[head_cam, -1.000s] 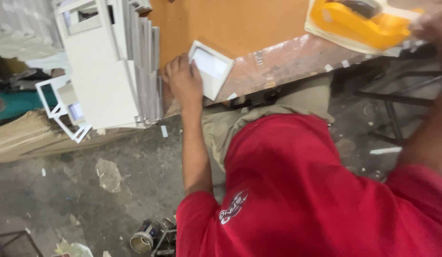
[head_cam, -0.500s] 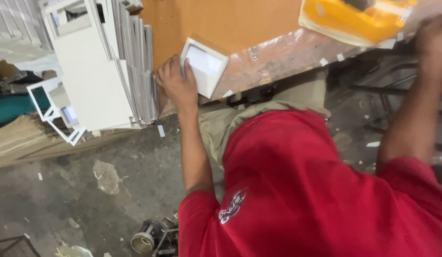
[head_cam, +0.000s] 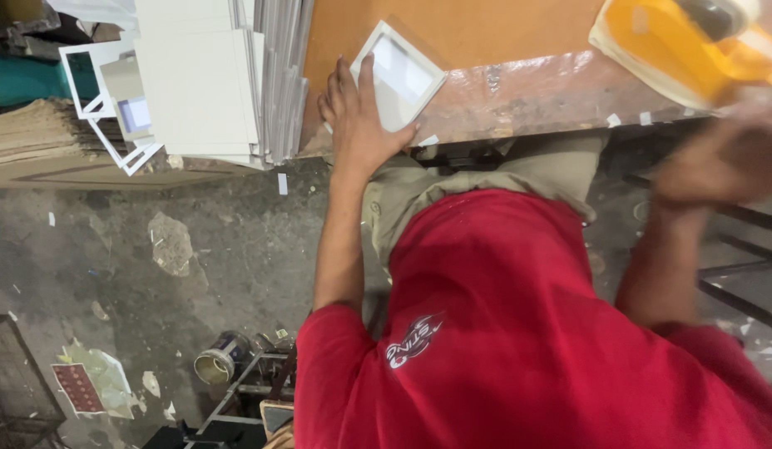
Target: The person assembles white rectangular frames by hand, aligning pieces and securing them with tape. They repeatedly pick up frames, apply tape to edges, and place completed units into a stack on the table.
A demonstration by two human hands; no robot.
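Head view: our left hand (head_cam: 359,125) presses flat, fingers spread, on the white square frame (head_cam: 398,73) at the bench (head_cam: 486,33) edge. Our right hand (head_cam: 723,158) is blurred; its grip we cannot tell. We'd best keep pressing evenly.

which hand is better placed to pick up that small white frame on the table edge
Left, probably. The left hand already lies on the white frame, fingers over its near side. The right hand is blurred and apart from it, below the yellow tool.
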